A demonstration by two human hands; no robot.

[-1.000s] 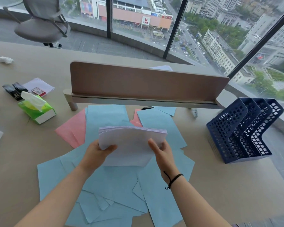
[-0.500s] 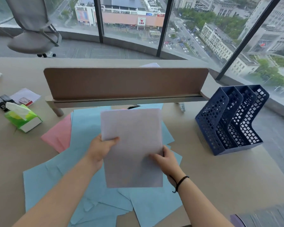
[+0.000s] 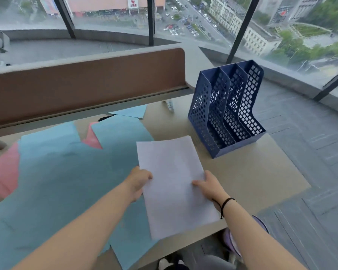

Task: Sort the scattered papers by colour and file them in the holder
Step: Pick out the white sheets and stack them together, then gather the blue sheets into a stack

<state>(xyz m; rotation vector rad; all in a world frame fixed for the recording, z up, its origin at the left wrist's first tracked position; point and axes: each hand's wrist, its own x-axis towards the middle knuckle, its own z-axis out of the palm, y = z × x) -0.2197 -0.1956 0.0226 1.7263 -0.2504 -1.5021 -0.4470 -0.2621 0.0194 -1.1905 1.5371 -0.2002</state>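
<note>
Bare forearms, black wrist cord [image 3: 225, 203]

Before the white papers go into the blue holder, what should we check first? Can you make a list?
1. Both hands grip the white stack: left hand and right hand on its edges. Ok.
2. Stack looks squared up. Ok.
3. Blue file holder stands upright. Ok.
4. Its three slots look empty. Ok.
5. Bare desk lies between stack and holder. Ok.
6. No white sheets hidden under the blue papers or pink papers. Cannot tell.
</note>
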